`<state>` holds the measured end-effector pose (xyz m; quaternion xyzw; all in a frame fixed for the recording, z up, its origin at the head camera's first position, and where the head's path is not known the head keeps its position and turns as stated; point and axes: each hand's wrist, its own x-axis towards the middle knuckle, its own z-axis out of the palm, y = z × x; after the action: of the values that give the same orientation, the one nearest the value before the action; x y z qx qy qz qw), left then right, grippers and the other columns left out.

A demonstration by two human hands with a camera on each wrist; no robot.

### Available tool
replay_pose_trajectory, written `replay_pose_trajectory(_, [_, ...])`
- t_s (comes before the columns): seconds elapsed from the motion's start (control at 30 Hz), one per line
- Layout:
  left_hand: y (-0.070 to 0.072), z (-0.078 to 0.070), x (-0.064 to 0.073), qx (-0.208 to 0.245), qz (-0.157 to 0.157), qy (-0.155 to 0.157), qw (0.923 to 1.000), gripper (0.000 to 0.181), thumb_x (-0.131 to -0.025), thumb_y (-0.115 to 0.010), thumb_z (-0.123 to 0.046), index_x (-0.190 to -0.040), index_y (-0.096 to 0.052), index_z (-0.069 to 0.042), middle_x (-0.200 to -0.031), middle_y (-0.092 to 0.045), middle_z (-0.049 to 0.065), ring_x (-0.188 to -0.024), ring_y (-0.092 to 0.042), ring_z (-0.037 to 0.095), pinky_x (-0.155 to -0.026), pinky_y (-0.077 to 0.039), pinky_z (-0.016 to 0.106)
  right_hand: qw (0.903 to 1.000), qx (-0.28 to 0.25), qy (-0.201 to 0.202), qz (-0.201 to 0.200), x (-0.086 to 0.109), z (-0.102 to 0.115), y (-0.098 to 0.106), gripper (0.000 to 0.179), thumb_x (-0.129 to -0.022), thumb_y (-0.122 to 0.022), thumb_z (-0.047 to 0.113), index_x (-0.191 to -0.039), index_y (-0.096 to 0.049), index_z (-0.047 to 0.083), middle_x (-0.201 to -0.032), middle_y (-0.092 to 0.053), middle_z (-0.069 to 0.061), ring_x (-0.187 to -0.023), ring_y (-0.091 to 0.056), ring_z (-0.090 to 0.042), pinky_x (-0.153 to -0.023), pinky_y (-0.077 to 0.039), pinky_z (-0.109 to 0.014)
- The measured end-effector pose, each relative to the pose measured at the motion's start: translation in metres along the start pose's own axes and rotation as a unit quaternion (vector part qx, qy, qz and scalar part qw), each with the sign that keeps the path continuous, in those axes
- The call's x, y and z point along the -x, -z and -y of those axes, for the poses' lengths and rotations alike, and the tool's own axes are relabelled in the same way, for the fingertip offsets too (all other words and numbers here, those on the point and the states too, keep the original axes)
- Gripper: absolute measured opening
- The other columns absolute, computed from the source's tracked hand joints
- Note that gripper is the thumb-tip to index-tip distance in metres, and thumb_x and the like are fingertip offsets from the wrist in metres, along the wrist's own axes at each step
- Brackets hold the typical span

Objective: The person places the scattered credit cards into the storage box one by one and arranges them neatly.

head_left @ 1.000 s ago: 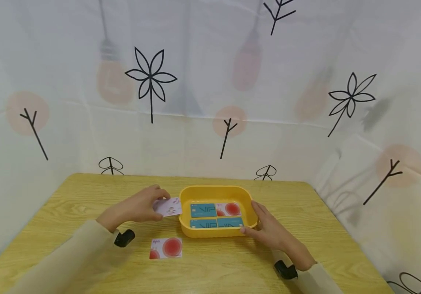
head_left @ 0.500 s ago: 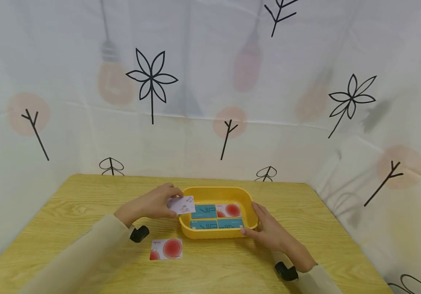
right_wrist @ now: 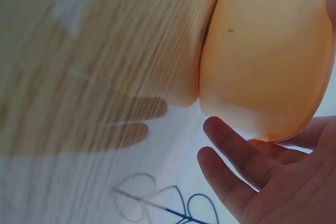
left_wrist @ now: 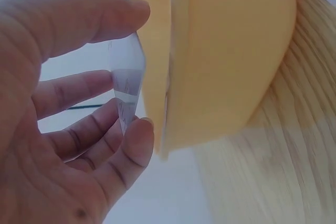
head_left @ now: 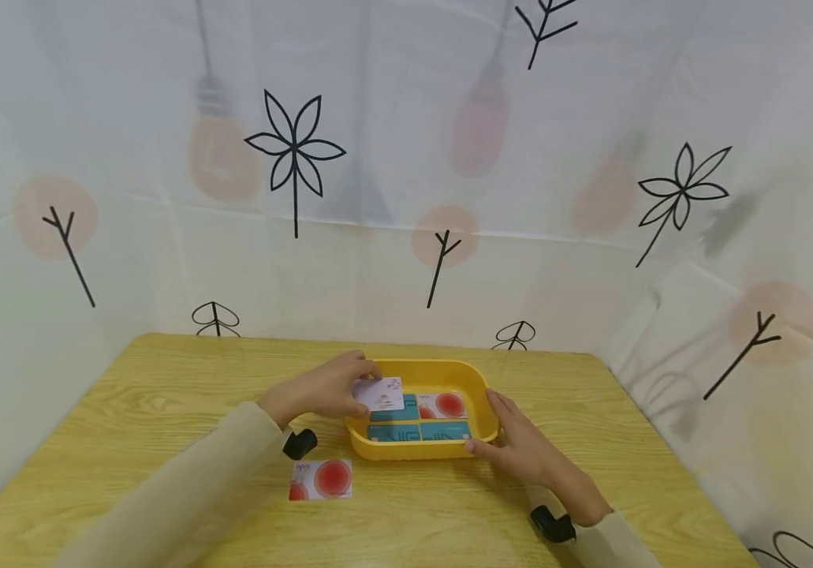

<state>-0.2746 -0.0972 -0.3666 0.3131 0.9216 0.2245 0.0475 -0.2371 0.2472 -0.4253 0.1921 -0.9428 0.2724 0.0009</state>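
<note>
My left hand (head_left: 335, 386) pinches a pale card (head_left: 385, 394) with a faint floral print by its edges, thumb on one side and fingers on the other. The card hovers over the left part of a yellow plastic basket (head_left: 416, 451). In the left wrist view the card (left_wrist: 127, 66) is seen nearly edge-on, close to the basket wall. My right hand (head_left: 523, 442) holds the basket's right end, thumb at the front rim. Inside lie teal VIP cards (head_left: 445, 431) and a card with a red circle (head_left: 443, 405); the pale card covers part of one teal card.
Another red-circle card (head_left: 322, 480) lies on the wooden table (head_left: 434, 521), in front of the basket's left end. A patterned white cloth (head_left: 363, 276) hangs behind the table and along its sides. Black bands (head_left: 300, 444) sit on both wrists.
My left hand has carried the pale card rightward, from beside the basket's left rim to above its inside. My right hand and the basket have stayed in place.
</note>
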Motion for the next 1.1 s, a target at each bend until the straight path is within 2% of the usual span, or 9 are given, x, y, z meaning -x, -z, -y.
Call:
replay_pose_trajectory(0.17, [-0.004,-0.005,-0.009,0.002,0.007,-0.007,0.9999,0.046,-0.079,-0.078,-0.023,-0.120,-0.061,-0.013,-0.104,-0.049,-0.001,-0.093,-0.049,0.016,-0.088,-0.044,0.035,1.0000,-0.003,-0.005,0.002,0.000,0.001,0.000,0.105,-0.080,-0.062,0.065,-0.152,-0.017,0.003,-0.154,-0.023,-0.016,-0.135,-0.032,-0.040,-0.103,-0.028,-0.060])
replay_pose_trajectory(0.77, [-0.013,-0.023,-0.040,-0.007,0.033,0.003,0.9994,0.048,-0.079,-0.078,-0.027,-0.122,-0.060,-0.017,-0.107,-0.049,-0.004,-0.094,-0.048,0.014,-0.089,-0.044,0.031,0.9999,-0.007,-0.011,0.007,0.000,0.000,-0.001,0.104,-0.080,-0.063,0.064,-0.151,-0.018,0.003,-0.154,-0.023,-0.017,-0.135,-0.032,-0.041,-0.104,-0.027,-0.061])
replay_pose_trajectory(1.1, [-0.014,-0.031,-0.060,-0.024,0.033,-0.023,0.9989,0.049,-0.079,-0.078,-0.028,-0.123,-0.059,-0.016,-0.107,-0.049,-0.003,-0.093,-0.048,0.014,-0.085,-0.043,0.027,0.9999,-0.008,-0.010,0.006,-0.001,-0.001,0.000,0.103,-0.081,-0.064,0.061,-0.151,-0.018,0.003,-0.154,-0.023,-0.017,-0.135,-0.031,-0.041,-0.104,-0.027,-0.060])
